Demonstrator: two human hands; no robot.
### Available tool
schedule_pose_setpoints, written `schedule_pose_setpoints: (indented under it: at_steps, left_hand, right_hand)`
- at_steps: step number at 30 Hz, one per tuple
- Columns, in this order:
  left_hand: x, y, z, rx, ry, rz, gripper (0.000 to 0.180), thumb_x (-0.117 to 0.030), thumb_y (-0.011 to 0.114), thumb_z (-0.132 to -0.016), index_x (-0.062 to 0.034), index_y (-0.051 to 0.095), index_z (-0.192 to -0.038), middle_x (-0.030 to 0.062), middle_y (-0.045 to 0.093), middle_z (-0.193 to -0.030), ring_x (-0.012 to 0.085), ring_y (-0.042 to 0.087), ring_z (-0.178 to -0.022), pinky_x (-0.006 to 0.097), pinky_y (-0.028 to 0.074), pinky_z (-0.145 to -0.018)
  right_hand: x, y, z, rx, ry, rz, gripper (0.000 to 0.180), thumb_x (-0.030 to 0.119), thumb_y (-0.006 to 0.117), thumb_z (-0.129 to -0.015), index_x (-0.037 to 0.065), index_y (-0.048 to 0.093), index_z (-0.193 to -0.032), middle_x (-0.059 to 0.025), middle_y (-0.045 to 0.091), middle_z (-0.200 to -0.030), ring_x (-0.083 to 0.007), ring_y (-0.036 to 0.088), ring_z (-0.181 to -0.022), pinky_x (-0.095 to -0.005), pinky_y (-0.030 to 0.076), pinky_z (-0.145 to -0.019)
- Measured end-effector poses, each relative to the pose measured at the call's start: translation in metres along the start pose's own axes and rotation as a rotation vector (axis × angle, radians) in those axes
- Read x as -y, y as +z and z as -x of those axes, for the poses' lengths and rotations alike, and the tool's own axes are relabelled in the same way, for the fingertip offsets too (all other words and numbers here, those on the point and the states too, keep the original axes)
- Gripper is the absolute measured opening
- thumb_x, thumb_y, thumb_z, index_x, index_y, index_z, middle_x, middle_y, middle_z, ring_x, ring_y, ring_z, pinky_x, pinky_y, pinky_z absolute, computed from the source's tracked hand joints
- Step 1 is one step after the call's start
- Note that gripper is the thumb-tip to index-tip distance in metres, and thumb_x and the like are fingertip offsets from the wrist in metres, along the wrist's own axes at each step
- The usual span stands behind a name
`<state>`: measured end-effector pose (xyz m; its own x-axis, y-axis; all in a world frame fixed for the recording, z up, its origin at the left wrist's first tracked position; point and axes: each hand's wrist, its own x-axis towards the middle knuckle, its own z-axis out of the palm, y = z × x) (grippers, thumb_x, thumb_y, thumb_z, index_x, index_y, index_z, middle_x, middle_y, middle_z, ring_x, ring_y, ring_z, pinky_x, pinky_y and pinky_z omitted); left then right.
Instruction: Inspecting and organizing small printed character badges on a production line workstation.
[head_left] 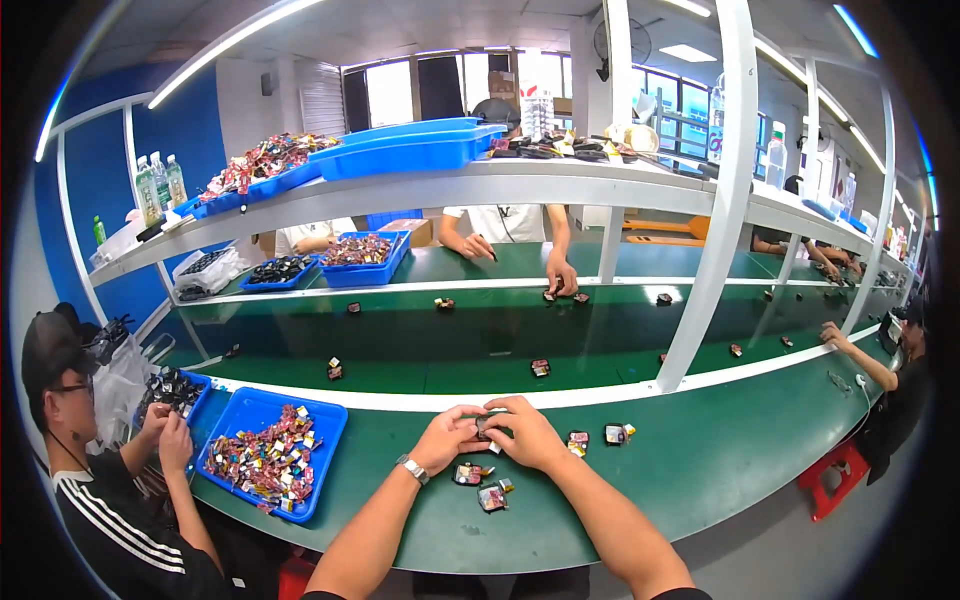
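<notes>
Hands meet at the near edge of the green bench in the head view: the left hand and the right hand are both curled around one small dark part, fingertips pinched on it from either side, so it sits between them just above the bench top. By the look of it, the work is mid-run: a few small dark pieces with coloured wrappers lie just below the wrists and two more just to the right, while the blue tray to the left is heaped with colourful packets, so plenty seems left. Beyond the white rail, a green conveyor belt carries scattered single pieces. Overhead, a white shelf holds blue trays and bottles. Other people sit around the line, one at the left with hands over a bin of dark parts. Windows and strip lights brighten the workshop.
</notes>
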<state>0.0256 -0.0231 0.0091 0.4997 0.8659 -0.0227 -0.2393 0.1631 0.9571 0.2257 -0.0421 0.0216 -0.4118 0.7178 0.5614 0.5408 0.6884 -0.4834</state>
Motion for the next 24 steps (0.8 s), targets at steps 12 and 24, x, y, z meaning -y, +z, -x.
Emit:
schedule_pose_setpoints:
  at_steps: [12,24]
  left_hand:
    - [0.003,-0.003,0.001,0.076,0.001,-0.008,0.033,0.001,0.049,-0.095,-0.0033,0.047,-0.128,0.0105,0.062,-0.115,0.0181,0.063,-0.104,0.032,0.055,-0.091]
    - [0.007,-0.004,-0.003,0.034,0.018,0.01,0.025,-0.009,0.047,-0.1,-0.0062,0.049,-0.125,0.0097,0.061,-0.115,0.018,0.063,-0.103,0.031,0.055,-0.088]
  right_hand:
    - [0.004,0.004,0.003,-0.027,0.136,-0.111,0.012,0.015,0.067,-0.08,0.007,0.071,-0.088,-0.0072,0.061,-0.118,-0.0272,0.052,-0.116,-0.0369,0.043,-0.098]
    - [0.006,0.017,0.006,-0.176,0.121,-0.086,0.012,0.013,0.07,-0.08,0.01,0.073,-0.091,-0.0057,0.062,-0.115,-0.0268,0.054,-0.112,-0.0371,0.046,-0.094]
